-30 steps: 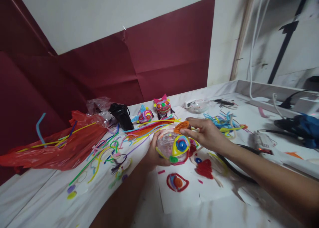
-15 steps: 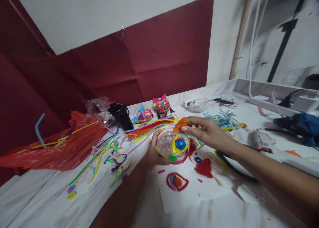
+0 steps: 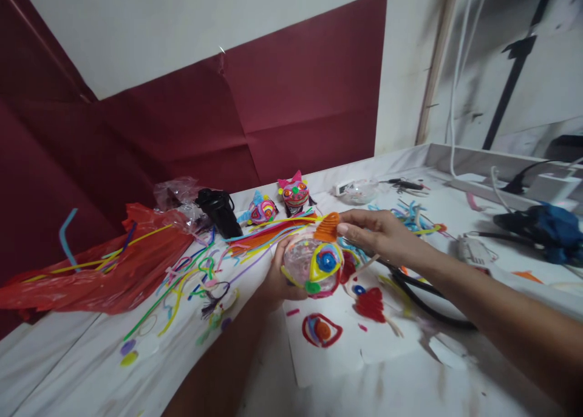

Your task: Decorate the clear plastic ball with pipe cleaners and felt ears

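Note:
My left hand [image 3: 279, 277] wraps round a clear plastic ball [image 3: 298, 260] decorated with a yellow-rimmed blue eye, a green dot and a pink edge. Between the thumb and fingers of my right hand [image 3: 376, 232] is a ridged orange ear-shaped piece [image 3: 327, 227]. It stands at the top of the ball; whether it is stuck there I cannot tell. Below, a red-rimmed eye piece [image 3: 321, 331] with an orange centre lies on a white sheet [image 3: 314, 368]. Right of the ball lie a red piece [image 3: 370, 306] and a small blue ring [image 3: 359, 290].
Two finished-looking animal heads, one pink [image 3: 294, 193] and one multicoloured [image 3: 262, 209], stand at the back. Left are a black canister [image 3: 220, 213], a red plastic bag [image 3: 150, 253] and scattered pipe cleaners [image 3: 182, 289]. A black cable [image 3: 428, 308] curves under my right forearm.
My right fingers have shifted slightly on the orange piece, which now shows more of its ridged face. The ball stays in my left hand. The whole view has moved a little.

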